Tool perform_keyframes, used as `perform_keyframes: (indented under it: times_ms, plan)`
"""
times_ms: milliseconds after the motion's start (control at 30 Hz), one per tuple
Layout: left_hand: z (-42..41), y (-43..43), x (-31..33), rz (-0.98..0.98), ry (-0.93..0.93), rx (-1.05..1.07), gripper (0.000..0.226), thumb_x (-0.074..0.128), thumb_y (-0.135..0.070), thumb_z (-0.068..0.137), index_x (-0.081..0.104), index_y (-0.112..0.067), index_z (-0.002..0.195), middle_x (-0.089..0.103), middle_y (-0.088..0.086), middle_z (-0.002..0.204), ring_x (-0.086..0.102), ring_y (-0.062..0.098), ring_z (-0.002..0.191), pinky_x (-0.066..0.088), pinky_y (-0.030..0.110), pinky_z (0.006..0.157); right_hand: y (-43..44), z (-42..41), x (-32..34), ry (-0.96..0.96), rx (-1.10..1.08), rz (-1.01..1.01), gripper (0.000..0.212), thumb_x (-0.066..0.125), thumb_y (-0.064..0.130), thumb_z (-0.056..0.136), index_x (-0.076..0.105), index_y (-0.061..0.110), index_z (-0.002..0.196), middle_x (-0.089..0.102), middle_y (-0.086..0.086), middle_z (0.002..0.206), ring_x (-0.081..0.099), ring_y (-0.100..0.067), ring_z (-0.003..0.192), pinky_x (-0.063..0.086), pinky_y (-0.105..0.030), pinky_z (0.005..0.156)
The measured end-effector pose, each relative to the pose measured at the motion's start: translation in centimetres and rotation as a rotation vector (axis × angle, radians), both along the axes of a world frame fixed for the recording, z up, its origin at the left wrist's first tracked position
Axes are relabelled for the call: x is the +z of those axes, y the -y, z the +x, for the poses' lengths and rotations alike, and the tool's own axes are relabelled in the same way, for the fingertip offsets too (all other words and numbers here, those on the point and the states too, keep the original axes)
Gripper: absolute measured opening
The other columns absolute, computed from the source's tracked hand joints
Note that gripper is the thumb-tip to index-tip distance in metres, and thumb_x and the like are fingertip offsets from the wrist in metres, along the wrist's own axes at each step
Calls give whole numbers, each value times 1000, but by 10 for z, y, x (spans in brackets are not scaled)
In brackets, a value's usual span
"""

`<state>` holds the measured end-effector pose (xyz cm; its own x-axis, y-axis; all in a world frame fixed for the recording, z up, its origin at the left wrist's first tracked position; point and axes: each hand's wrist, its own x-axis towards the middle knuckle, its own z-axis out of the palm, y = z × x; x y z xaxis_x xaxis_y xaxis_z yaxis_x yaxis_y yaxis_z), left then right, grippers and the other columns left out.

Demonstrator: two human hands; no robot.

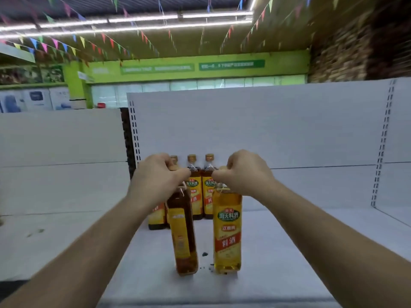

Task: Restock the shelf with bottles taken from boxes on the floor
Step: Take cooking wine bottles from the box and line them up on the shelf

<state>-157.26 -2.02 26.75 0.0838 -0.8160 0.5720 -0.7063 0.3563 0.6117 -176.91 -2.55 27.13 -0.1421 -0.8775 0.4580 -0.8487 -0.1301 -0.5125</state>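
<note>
I see my left hand (159, 177) and right hand (241, 172) each closed around a bottle top, over a white shelf (289, 252) in a shop with little flags (82, 41).

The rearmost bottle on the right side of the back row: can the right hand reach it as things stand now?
Probably not directly. The right hand already holds a front bottle by its neck, and that bottle stands before the back-row bottle. The grip must first be freed.

White shelf (289, 252) and back panel (255, 130). Amber bottles (227, 230) with gold caps, yellow labels, green and red bands. Lime-green far wall (173, 61). Multicoloured triangular bunting (55, 43), perhaps plastic, overhead.
</note>
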Motion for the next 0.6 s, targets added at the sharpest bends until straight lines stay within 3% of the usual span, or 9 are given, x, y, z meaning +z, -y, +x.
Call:
perform_keyframes:
  times_ms: [133,267,400,533,600]
  plan:
    - [7,25,-4,6,29,-6,28,73,-38,76,57,-16,69,63,1,65,64,18,61,51,39,58,15,11,-4,-2,-57,17,32,71,43,73,60,13,68,51,-1,60,48,-19,55,35,-32,51]
    - [11,43,-11,18,44,-55,27,72,-36,76,55,-16,71,60,-4,60,59,3,47,43,30,51,23,19,-9,-22,-97,42,34,71,41,72,52,15,62,45,0,56,43,-19,52,33,-31,50]
    - [11,56,-17,39,43,-80,28,68,-44,70,57,-18,71,64,1,68,65,20,62,52,40,58,28,24,-10,-36,-135,55,36,71,39,73,47,15,59,42,0,53,40,-19,51,29,-28,49]
    - [11,65,-23,74,26,-101,31,65,-48,68,58,-18,74,70,1,72,71,18,63,61,48,66,31,25,-10,-37,-142,61,35,71,42,72,51,16,61,47,0,55,44,-19,53,33,-30,50]
    - [10,69,-26,53,21,-80,29,67,-47,69,58,-19,74,69,0,71,69,18,65,60,44,62,31,24,-13,-39,-139,61,37,71,43,74,49,16,62,47,-1,57,45,-19,54,33,-31,51]
